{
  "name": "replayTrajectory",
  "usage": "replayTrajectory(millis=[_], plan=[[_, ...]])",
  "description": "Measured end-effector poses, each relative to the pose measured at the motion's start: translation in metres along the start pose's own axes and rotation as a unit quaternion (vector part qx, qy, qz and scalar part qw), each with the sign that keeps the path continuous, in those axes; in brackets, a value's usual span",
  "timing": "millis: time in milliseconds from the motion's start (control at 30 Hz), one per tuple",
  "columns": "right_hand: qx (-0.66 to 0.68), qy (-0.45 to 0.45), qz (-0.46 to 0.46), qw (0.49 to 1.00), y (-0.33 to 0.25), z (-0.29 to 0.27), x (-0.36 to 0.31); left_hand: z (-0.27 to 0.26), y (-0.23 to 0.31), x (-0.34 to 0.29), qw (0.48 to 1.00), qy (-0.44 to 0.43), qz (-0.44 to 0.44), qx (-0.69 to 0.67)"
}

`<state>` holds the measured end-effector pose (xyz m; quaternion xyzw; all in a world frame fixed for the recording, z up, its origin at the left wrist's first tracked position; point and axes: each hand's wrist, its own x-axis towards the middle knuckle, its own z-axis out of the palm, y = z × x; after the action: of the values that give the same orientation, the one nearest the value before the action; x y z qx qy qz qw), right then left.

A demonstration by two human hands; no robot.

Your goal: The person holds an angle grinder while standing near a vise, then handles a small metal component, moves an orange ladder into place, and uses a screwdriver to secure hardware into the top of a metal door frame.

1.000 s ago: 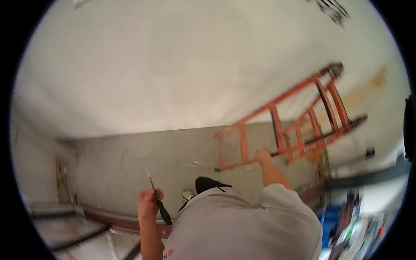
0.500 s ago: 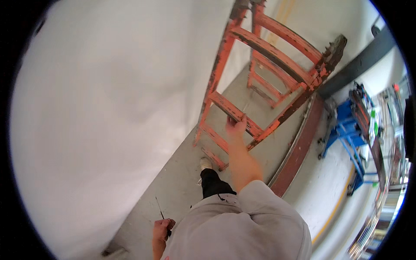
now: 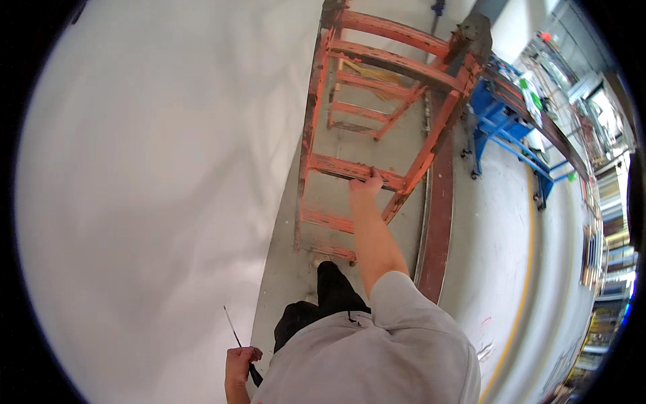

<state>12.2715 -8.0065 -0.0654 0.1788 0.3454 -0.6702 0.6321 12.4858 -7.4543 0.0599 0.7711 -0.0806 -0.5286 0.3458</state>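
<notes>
In the gripping step, our right hand (image 3: pixel 365 186) clasps an orange ladder's rung (image 3: pixel 346 167); our left hand (image 3: pixel 241 363) holds, apparently, a screwdriver (image 3: pixel 255 374). Next, we judge, firmness matters.

Not a word or number can be read anywhere here! Round to four o'clock, there's a small red mark (image 3: pixel 486 320) on the pale floor (image 3: pixel 491 269), too faint to make out as writing, with a dark scuff (image 3: pixel 484 351) just below it, just as unreadable. A plain yellow line (image 3: pixel 518 320) curves over that floor from three towards five o'clock. Out between three and four, the stacked stock (image 3: pixel 609 269) is too small and blurred for any label to be told.
</notes>
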Motion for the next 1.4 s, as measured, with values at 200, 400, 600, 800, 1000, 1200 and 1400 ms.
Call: replayTrajectory(millis=[200, 400, 600, 800, 1000, 1200, 1400], plan=[[0.011, -0.036, 0.025, 0.999, -0.078, -0.14, 0.014, -0.058, -0.057, -0.002, 0.995, -0.065, 0.0, 0.08], [-0.035, 0.091, 0.027, 0.995, -0.046, -0.238, -0.129, -0.125, -0.186, -0.071, 0.983, -0.061, 0.058, 0.162], [0.071, 0.005, -0.093, 0.993, -0.11, -0.283, -0.224, -0.147, -0.179, -0.125, 0.945, -0.174, 0.15, 0.234], [0.117, 0.051, -0.114, 0.985, -0.122, -0.37, -0.345, -0.183, -0.238, -0.182, 0.937, -0.186, 0.163, 0.245], [0.117, 0.088, -0.087, 0.985, -0.13, -0.466, -0.451, -0.25, -0.321, -0.218, 0.933, -0.201, 0.149, 0.256], [0.114, 0.065, -0.164, 0.978, -0.132, -0.578, -0.52, -0.296, -0.406, -0.246, 0.945, -0.205, 0.104, 0.233], [0.095, 0.082, -0.133, 0.983, -0.145, -0.673, -0.618, -0.349, -0.462, -0.269, 0.934, -0.217, 0.129, 0.253]])
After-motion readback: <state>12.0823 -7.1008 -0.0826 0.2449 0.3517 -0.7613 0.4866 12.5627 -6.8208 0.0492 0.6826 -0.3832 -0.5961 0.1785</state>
